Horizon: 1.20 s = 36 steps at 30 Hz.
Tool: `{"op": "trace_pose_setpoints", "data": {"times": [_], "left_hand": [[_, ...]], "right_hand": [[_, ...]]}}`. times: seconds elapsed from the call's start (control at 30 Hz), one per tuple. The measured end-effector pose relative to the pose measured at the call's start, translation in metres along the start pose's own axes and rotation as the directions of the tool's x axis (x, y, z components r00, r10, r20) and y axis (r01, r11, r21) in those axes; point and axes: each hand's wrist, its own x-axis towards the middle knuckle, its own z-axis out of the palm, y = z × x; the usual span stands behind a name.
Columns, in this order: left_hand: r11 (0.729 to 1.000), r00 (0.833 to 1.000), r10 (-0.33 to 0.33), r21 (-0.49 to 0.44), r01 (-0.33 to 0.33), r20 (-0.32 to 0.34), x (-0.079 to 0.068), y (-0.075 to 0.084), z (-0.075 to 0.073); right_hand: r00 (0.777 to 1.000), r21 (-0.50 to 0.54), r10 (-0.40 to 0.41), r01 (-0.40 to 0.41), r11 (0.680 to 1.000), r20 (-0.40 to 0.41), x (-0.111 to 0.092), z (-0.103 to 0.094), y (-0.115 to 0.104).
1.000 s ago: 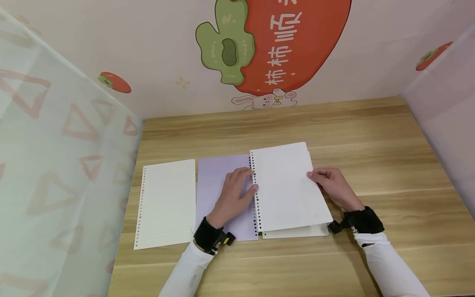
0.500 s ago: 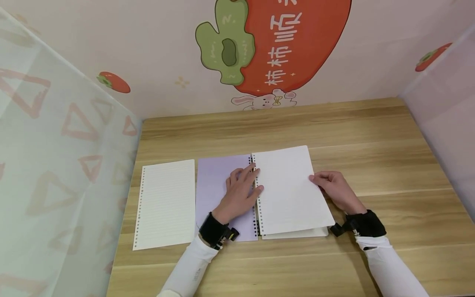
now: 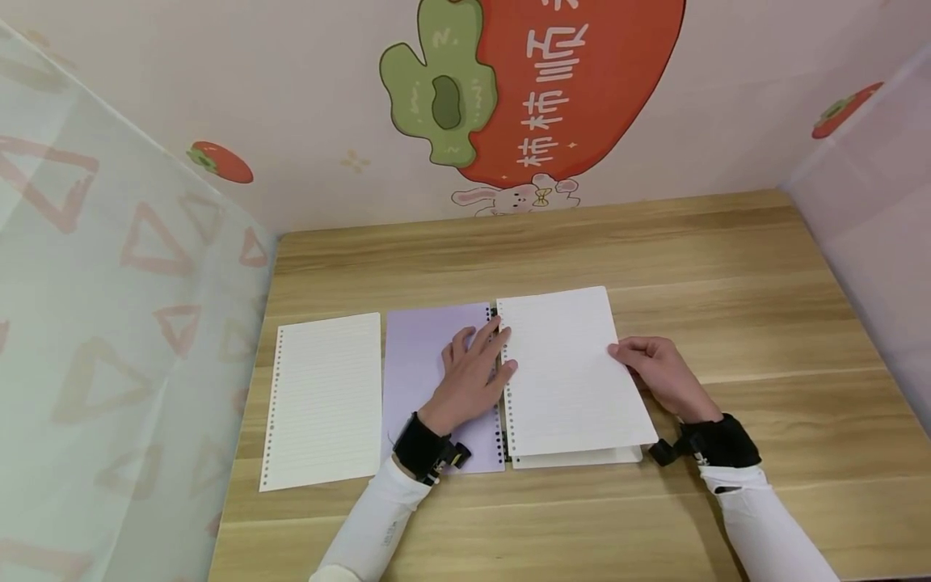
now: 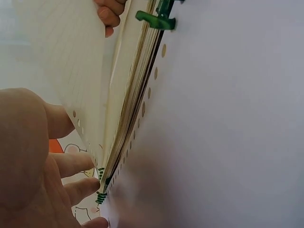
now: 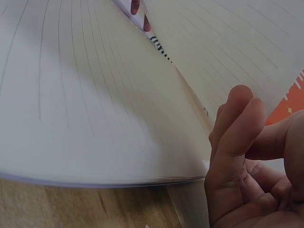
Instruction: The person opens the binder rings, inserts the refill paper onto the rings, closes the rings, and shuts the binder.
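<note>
A ring-binder notebook lies unfolded, its lilac cover point(image 3: 407, 356) on the left and a page stack point(image 3: 582, 461) on the right. Over that stack, a punched loose-leaf sheet point(image 3: 570, 372) is held at a slant, its faint lines visible. My right hand point(image 3: 658, 373) pinches the sheet's right edge between thumb and fingers. My left hand point(image 3: 469, 384) spreads its fingers along the sheet's punched left edge, by the spine. In the left wrist view, green binder rings point(image 4: 159, 20) stand beside the pages, and the fingers point(image 4: 78, 190) touch near the sheet's holes.
Another lined loose-leaf sheet point(image 3: 323, 404) lies flat left of the cover, close beside it. Beneath everything is a wood-grain table point(image 3: 727, 307), with a printed backdrop point(image 3: 313, 105) behind it and on both sides.
The held sheet has shifted slightly right and toward me. My left hand has moved a little right, its fingers more spread. My right hand keeps its pinch and follows the sheet.
</note>
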Motion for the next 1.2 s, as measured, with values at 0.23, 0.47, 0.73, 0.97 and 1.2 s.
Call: {"op": "trace_pose_setpoints", "data": {"times": [0.23,0.47,0.73,0.97,1.2], "left_hand": [[1.000,1.000,-0.006,0.010,0.006,0.017,0.0017,0.0022,-0.0006],[1.000,1.000,-0.013,0.026,0.012,0.023,0.0040,0.0031,-0.0021],[1.000,1.000,-0.008,-0.004,0.008,0.017,0.0013,0.0015,-0.0012],[1.000,1.000,-0.012,-0.010,0.012,0.015,0.0003,0.0005,-0.0001],[1.000,1.000,-0.018,-0.002,0.018,0.015,-0.0002,0.0009,0.0013]], "right_hand": [[1.000,0.000,-0.004,0.004,1.000,-0.008,-0.0013,-0.0015,0.0000],[1.000,0.009,0.001,-0.001,1.000,-0.012,-0.0005,-0.0030,-0.0016],[1.000,0.002,0.016,-0.016,1.000,0.013,-0.0007,-0.0032,-0.0046],[1.000,-0.005,0.017,-0.017,1.000,0.020,-0.0013,-0.0024,-0.0026],[1.000,-0.022,0.020,-0.020,1.000,-0.002,-0.0018,-0.0035,-0.0022]]}}
